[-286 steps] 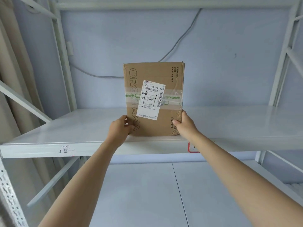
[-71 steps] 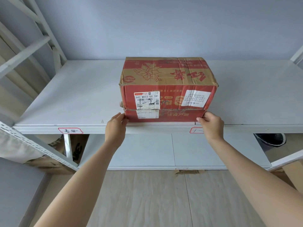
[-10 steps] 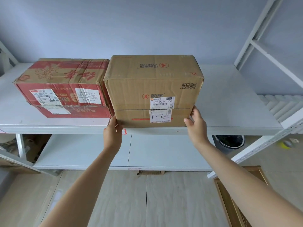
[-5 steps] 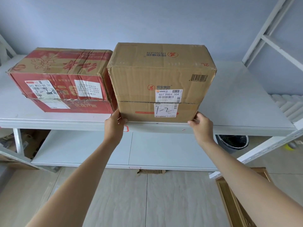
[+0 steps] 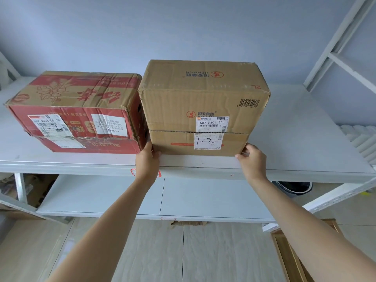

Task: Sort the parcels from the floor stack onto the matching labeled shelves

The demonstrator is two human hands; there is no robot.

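A white metal shelf [image 5: 295, 139] spans the middle of the frame from edge to edge, with a second, lower shelf board [image 5: 203, 198] showing beneath it and pale floor tiles [image 5: 154, 251] filling the bottom. On the upper shelf, just right of centre, stands a plain brown parcel [image 5: 203, 94], upright and set near the front edge; its front carries a white shipping label [image 5: 210, 132] printed "507 P804 304" with "1-2" handwritten below. Touching its left side sits a red-and-tan parcel [image 5: 77, 110], lower in height, occupying the left of the frame, with two white labels on its front. Both arms reach up from the bottom of the frame. The left hand [image 5: 147, 161] is at the brown parcel's lower left front corner, thumb against the cardboard and fingers bent toward the corner where the two parcels meet; whether it actually grips there cannot be told. The right hand [image 5: 252, 161] is at the lower right front corner, fingers curled with the tips at the box's bottom edge, and its hold is likewise unclear. A small red-bordered tag [image 5: 133, 172] on the shelf's front lip is mostly hidden behind the left wrist. At lower right, a dark bin [image 5: 295, 188] stands under the shelf, and a wooden frame [image 5: 289, 253] lies on the floor.
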